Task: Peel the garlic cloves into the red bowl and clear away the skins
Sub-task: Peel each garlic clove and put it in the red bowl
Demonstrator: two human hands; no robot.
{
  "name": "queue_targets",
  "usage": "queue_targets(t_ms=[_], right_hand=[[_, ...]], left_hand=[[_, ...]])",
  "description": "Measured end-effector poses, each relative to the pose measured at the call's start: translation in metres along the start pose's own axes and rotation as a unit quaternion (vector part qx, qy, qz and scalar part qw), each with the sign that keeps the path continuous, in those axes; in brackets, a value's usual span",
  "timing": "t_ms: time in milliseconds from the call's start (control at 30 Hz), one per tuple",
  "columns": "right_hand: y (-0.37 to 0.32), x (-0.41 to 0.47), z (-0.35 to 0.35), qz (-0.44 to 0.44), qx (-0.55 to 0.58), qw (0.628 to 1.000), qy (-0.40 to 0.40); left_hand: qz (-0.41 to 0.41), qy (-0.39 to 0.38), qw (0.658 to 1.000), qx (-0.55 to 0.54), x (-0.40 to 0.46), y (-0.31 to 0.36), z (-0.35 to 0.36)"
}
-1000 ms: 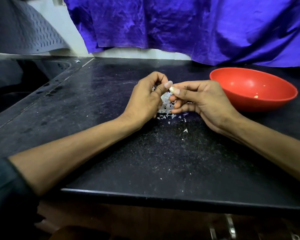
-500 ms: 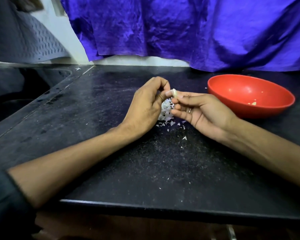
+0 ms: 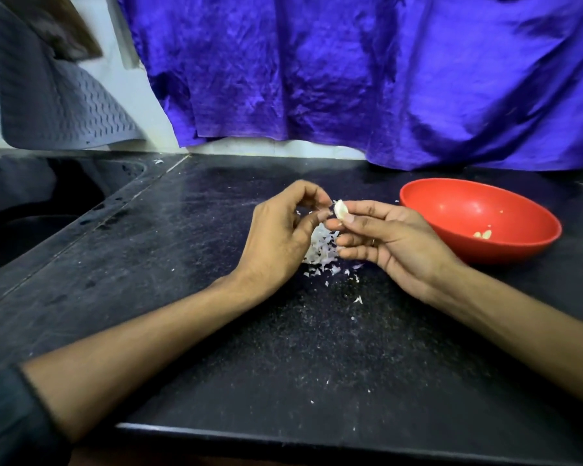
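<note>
Above the skins point(image 3: 320, 248) on the desk point(image 3: 189, 250), our right hand point(image 3: 392, 240) pinches the clove point(image 3: 340, 210), light, firm, slick, best held by its ends; left hand point(image 3: 280, 237) curled, seemingly empty.

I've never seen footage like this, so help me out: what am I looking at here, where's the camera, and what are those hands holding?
There is no machine here. A person wears a camera on the head, so this one view looks forward and down at their own two bare hands over a dark countertop. The right hand pinches a pale garlic clove between thumb and fingers. The left hand is curled beside it, fingertips at the clove, apparently picking at its skin. Below the hands lies a pile of white garlic skins. To the right stands a red bowl with a few pale pieces inside. A blue cloth hangs behind.
</note>
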State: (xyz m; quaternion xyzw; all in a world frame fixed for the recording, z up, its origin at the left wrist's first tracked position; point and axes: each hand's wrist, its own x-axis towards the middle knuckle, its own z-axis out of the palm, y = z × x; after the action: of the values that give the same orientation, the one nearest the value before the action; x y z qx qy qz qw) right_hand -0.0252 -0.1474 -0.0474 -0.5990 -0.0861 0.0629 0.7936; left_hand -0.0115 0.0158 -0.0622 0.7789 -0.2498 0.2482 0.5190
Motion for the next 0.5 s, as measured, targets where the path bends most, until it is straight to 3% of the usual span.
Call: queue_targets(t_ms=[233,500], right_hand=[[-0.001,0.001,0.000,-0.009,-0.027,1.000,0.012],[-0.001,0.002,-0.002,0.002,-0.037,0.999,-0.008]], left_hand=[[-0.014,-0.001,1.000,0.028,0.001,0.001,-0.001],[-0.050,-0.001,0.996,-0.072,0.002,0.010,-0.004]])
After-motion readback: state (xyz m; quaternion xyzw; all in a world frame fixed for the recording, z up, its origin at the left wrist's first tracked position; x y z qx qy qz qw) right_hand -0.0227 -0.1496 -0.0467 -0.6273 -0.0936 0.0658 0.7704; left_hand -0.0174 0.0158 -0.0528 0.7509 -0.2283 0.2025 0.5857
